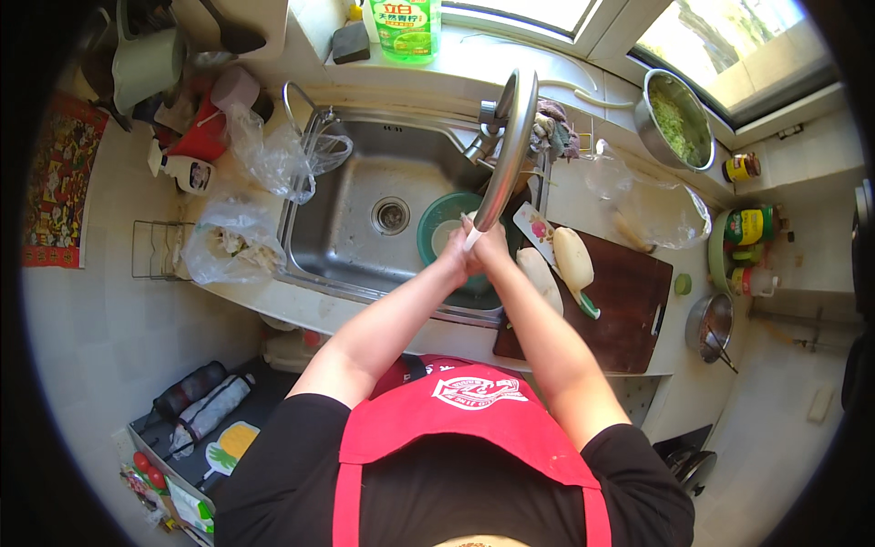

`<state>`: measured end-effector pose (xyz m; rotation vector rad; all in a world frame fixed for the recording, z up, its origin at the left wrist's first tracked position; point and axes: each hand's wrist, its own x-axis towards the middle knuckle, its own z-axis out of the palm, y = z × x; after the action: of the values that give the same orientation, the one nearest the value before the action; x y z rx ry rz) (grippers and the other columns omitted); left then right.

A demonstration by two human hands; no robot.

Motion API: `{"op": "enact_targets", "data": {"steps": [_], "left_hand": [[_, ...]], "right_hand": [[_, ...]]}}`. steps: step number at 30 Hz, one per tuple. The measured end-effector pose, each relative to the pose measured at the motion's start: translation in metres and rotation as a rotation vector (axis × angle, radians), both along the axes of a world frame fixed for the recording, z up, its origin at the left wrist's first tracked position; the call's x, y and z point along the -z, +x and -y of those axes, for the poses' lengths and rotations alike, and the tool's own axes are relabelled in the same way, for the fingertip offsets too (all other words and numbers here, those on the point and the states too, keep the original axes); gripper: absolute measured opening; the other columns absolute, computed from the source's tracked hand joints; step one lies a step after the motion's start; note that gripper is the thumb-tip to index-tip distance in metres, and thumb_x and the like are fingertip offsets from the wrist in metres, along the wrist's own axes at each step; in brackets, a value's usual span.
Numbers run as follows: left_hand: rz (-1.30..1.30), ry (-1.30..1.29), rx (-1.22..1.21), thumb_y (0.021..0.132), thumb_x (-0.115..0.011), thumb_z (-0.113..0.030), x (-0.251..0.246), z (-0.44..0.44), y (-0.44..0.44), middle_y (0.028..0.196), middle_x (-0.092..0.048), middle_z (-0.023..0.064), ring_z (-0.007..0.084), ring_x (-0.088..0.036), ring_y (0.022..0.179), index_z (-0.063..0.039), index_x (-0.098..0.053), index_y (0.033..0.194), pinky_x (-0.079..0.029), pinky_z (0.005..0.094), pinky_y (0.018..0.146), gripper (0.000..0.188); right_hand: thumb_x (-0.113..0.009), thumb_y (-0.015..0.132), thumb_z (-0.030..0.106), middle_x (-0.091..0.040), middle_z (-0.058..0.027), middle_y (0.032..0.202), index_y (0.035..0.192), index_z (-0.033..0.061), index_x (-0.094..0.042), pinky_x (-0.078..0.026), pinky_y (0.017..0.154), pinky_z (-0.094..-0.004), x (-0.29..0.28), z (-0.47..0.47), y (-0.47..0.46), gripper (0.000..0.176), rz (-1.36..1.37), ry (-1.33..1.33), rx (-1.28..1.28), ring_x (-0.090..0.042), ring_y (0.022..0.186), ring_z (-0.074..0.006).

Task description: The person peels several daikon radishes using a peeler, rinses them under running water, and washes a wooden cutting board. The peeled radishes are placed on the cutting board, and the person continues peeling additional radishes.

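My left hand (pixel 458 247) and my right hand (pixel 491 241) are together under the curved steel faucet (pixel 521 130). A white stream of water (pixel 472 237) falls onto them. Something pale shows at the fingertips, but the faucet and fingers hide whether I grip it. Below them a green plastic basin (pixel 425 229) stands in the stainless steel sink (pixel 348 205). To the right, two pale lotus root sections, one nearer (pixel 541 279) and one farther (pixel 574 256), lie at a dark wooden cutting board (pixel 622 294). A kitchen knife with a flower-patterned blade (pixel 534 225) and green handle lies between them.
Plastic bags (pixel 232 249) with scraps lie left of the sink, near a spray bottle (pixel 184 171). Dish soap (pixel 405 31) stands on the sill. A steel pot of shredded green food (pixel 673 126) sits back right. A steel bowl with chopsticks (pixel 709 327) stands right of the board.
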<state>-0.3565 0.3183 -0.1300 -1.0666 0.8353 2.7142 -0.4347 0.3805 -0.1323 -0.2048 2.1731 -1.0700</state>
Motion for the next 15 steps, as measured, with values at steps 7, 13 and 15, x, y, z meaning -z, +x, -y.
{"op": "enact_targets", "data": {"steps": [7,13,15], "left_hand": [[-0.199,-0.410,-0.050,0.086,-0.065,-0.019,-0.018,-0.015,0.056,0.146,-0.035,0.0059,0.0201,-0.037,0.133,-0.018,-0.007,0.154,-0.033,0.0346,0.107,0.089],[-0.223,-0.942,0.047,0.070,-0.078,-0.013,-0.011,0.025,0.048,0.136,-0.046,0.0069,0.0200,-0.049,0.120,-0.018,-0.024,0.148,-0.044,0.0346,0.097,0.095],[-0.171,-0.834,0.154,0.070,-0.079,-0.014,-0.014,0.024,0.049,0.128,-0.051,0.0076,0.0192,-0.056,0.107,-0.017,-0.028,0.145,-0.050,0.0330,0.085,0.091]], "right_hand": [[-0.032,0.101,0.051,-0.064,-0.0095,0.096,0.117,0.0055,-0.056,-0.050,0.083,-0.0396,0.013,-0.003,0.022,0.054,0.902,-0.729,0.438,-0.063,0.088,-0.0248],[-0.068,0.085,0.031,-0.057,-0.0081,0.118,0.134,0.0044,-0.042,-0.042,0.099,-0.0328,-0.014,0.011,0.051,0.061,0.049,-0.512,0.020,-0.054,0.112,-0.0206],[-0.071,0.080,0.028,-0.060,-0.0085,0.110,0.125,0.0022,-0.049,-0.049,0.088,-0.0342,-0.010,0.011,0.036,0.056,0.076,-0.155,-0.077,-0.060,0.100,-0.0216]]}}
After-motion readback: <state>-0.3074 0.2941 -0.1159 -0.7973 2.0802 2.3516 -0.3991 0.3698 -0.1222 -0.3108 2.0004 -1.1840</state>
